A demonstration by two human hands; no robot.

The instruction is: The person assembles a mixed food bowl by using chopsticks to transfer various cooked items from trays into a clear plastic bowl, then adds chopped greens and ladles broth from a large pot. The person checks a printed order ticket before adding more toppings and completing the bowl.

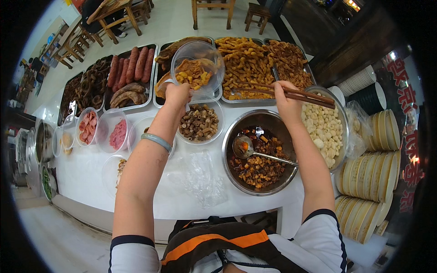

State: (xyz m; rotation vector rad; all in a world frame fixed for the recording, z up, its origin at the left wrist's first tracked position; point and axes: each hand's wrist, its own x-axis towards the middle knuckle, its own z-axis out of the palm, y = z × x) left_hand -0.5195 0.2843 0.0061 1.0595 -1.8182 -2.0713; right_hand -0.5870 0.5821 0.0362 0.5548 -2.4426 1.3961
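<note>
My left hand (177, 94) is closed on the rim of a clear round plastic container (215, 54), tilted over the metal trays. Golden fried pieces (193, 75) lie inside it. In my right hand (287, 100) is a pair of brown wooden chopsticks (316, 98). Their tips point left, over the near part of a tray of golden fried strips (241, 59). Below my right hand stands a steel bowl (226, 170) of dark, chunky sauce, with a metal ladle (243, 146) resting in it. A clear tub of short brown tube-shaped pieces (199, 123) sits beneath my left hand.
Sausages (142, 63), dark meats (94, 79) and shredded fried food (289, 61) fill other trays. Tubs of pink slices (88, 127) stand left. A bowl of pale round pieces (321, 132) and stacked dishes (368, 177) are right. A plastic bag (200, 177) lies in front.
</note>
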